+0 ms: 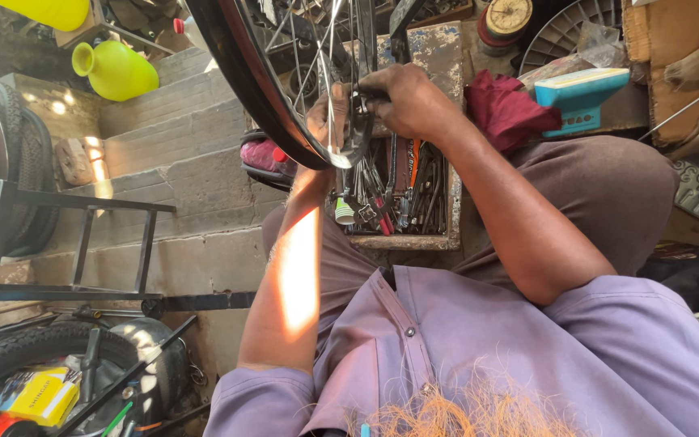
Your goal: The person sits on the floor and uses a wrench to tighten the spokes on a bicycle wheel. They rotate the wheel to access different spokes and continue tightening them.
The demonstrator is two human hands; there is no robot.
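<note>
The spoked bicycle wheel [285,73] is held upright above the tray of hand tools [402,194], gripped at the hub by the left hand [325,117] and the right hand [406,97], so work there is judged unfinished.

Grey concrete steps [171,146] rise on the left, sunlit in patches, with a black metal frame [82,243] standing beside them.
</note>
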